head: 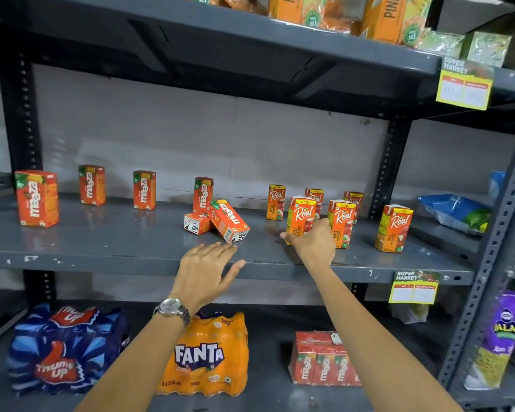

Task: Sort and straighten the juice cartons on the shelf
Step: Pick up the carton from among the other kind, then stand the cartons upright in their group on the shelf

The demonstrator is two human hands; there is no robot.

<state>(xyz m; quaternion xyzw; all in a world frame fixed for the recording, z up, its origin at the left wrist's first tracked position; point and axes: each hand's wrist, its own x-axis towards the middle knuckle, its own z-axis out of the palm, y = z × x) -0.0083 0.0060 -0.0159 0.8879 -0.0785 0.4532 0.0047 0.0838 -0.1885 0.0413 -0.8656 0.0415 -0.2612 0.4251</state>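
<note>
1. The right hand grips the front Real carton low on the grey shelf; a careless twist could knock the Real cartons just beside and behind it.
2. The left hand, fingers spread and holding nothing, hovers just before two toppled Maaza cartons (one leans on the other); nudging them could tip the upright Maaza carton behind.

Six Maaza cartons, six Real cartons, perhaps three drink multipacks below.
</note>
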